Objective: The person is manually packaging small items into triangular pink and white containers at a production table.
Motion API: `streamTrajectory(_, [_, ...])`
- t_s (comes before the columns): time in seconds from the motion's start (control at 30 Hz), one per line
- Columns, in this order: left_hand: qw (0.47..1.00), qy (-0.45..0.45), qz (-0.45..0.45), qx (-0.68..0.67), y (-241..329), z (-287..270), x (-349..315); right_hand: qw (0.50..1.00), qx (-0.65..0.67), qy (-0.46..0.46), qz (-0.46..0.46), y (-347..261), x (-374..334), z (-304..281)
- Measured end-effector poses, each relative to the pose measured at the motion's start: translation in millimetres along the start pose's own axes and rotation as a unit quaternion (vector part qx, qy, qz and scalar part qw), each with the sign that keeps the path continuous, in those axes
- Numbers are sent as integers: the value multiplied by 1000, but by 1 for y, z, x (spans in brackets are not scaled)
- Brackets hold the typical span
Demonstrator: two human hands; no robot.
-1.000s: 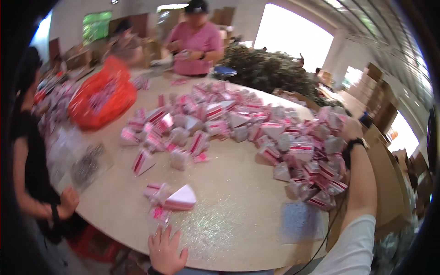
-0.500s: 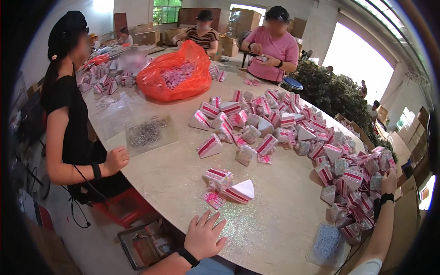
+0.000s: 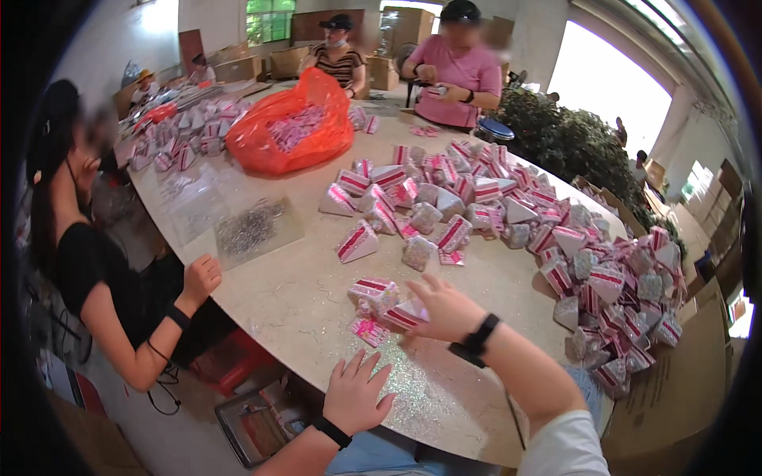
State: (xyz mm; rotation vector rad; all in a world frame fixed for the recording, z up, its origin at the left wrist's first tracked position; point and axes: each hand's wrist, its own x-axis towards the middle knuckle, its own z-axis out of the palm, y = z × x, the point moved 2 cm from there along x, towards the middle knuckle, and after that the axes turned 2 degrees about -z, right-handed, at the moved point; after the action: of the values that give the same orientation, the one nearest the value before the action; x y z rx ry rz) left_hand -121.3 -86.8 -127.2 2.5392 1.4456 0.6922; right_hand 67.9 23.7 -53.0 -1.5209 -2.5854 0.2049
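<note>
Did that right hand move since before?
Yes. The bare right hand went leftward across the pale tabletop, from the big heap of pink-and-white wedges to a white-topped, pink-striped wedge.

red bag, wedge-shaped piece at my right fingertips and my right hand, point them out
Red bag [image 3: 274,155], head view: front wall.
Wedge-shaped piece [image 3: 406,315], head view: striped side.
Right hand [image 3: 454,312], head view: back of the hand.

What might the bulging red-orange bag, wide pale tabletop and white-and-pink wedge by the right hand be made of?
Bulging red-orange bag: thin, glossy plastic, judging by crinkled highlights. Wide pale tabletop: perhaps smooth coated board, given its faint sheen. White-and-pink wedge: possibly foam or card, seemingly matte; partly hidden, so uncertain.
</note>
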Motion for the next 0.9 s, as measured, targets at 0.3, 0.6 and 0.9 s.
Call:
streamTrajectory(0.3, [980,-30,-77,-180,-25,-2,10,968,228,43,90,1,-44,16])
streamTrajectory(0.6, [999,-38,-6,-15,-30,-1,44,858,353,213,308,46,-131,42])
streamTrajectory(0.9, [989,-126,-6,77,-17,-32,34,954,-135,247,107,-20,-121,41])
